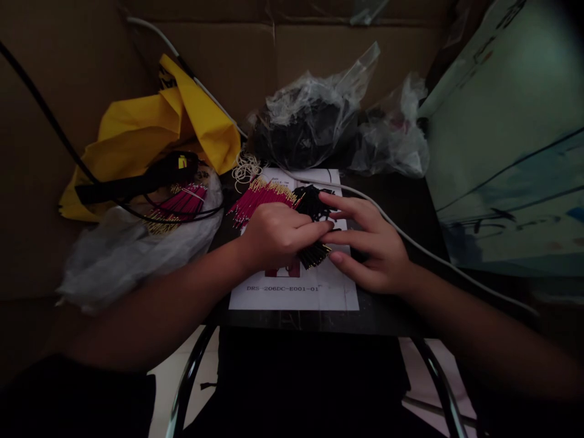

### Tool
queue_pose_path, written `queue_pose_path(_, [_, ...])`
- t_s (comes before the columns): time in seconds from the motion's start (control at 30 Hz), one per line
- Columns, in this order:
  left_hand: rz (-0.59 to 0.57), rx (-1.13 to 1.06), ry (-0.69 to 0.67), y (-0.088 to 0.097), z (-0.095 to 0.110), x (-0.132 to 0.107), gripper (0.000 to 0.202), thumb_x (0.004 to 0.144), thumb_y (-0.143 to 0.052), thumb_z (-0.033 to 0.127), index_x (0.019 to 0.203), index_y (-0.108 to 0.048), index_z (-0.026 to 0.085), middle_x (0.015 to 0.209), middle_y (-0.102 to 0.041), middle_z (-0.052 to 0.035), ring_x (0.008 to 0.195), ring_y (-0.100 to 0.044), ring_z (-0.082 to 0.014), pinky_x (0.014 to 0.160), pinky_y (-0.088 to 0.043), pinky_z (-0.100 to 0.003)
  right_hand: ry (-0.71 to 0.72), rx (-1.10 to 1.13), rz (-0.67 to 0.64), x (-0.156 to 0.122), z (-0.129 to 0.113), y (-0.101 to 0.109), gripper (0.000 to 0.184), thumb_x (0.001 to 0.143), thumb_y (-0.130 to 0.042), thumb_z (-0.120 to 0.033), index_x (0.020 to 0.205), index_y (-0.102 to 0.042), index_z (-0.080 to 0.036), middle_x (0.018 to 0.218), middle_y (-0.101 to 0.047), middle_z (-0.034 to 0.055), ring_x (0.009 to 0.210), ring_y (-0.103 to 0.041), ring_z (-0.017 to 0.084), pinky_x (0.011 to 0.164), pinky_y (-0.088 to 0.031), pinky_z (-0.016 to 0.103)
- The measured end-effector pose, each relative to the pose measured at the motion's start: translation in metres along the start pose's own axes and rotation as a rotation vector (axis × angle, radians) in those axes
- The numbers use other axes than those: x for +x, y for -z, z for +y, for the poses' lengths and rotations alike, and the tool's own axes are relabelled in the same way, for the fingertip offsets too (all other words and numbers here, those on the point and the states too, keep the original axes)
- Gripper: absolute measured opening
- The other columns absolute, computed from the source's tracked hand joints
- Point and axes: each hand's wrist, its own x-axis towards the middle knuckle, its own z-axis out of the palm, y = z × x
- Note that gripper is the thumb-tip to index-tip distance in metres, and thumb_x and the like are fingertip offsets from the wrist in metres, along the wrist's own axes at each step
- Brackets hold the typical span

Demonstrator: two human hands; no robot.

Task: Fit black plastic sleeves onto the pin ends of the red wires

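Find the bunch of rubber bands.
In the head view, the bunch of rubber bands lies at the top-left corner of the printed sheet, between the yellow plastic bag and the black bundle in clear plastic.

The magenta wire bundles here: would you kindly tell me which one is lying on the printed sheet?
It is the bundle beside the left hand, resting on the sheet. The other magenta bundle lies farther left, on a plastic bag.

left hand (274,236) curled, right hand (374,243) spread, fingertips nearly meeting
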Motion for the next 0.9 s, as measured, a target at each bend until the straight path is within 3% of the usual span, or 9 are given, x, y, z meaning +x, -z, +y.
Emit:
queue_pose_path(0.13, [-0.061,-0.061,0.072,-0.002,-0.001,-0.005,0.034,0.087,-0.060,0.040,0.112,-0.066,0.018,0.068,-0.068,0.0012,0.062,-0.063,-0.0139,0.058,-0.042,-0.030,-0.058,0.080,-0.033,0.001,-0.001,-0.002,0.043,0.079,-0.070,-0.027,0.121,-0.063,-0.035,0.157,-0.032,-0.0020,0.140,-0.037,0.031,0.109,-0.040,0.059])
queue_pose_path(0.43, [-0.026,0.004,0.105,-0.002,0.000,0.000,0.027,0.089,-0.056,0.040,0.103,-0.068,0.019,0.061,-0.066,0.0025,0.053,-0.059,-0.0122,0.054,-0.039,-0.029,-0.257,0.344,-0.065,0.004,0.003,-0.012,0.025,0.085,-0.067,-0.034,0.110,-0.068,-0.029,0.161,-0.023,-0.0009,0.148,-0.024,0.027,0.122,-0.021,0.053])
queue_pose_path(0.7, [-0.012,0.007,0.117,-0.004,0.001,0.000,0.016,0.088,-0.057,0.029,0.096,-0.068,0.020,0.059,-0.064,0.0039,0.053,-0.057,-0.0106,0.055,-0.038,-0.027,-0.280,0.407,-0.092,0.005,0.002,-0.014,0.024,0.085,-0.067,-0.032,0.107,-0.064,-0.024,0.161,-0.021,0.0036,0.149,-0.021,0.025,0.123,-0.020,0.047])
queue_pose_path(0.9, [-0.030,0.019,0.135,-0.005,-0.001,0.002,0.016,0.085,-0.058,0.032,0.087,-0.067,0.020,0.057,-0.060,0.0031,0.050,-0.053,-0.0114,0.051,-0.031,-0.028,-0.304,0.413,-0.129,0.005,-0.001,-0.016,0.023,0.089,-0.061,-0.032,0.110,-0.057,-0.023,0.160,-0.021,0.0059,0.147,-0.024,0.025,0.121,-0.024,0.045])
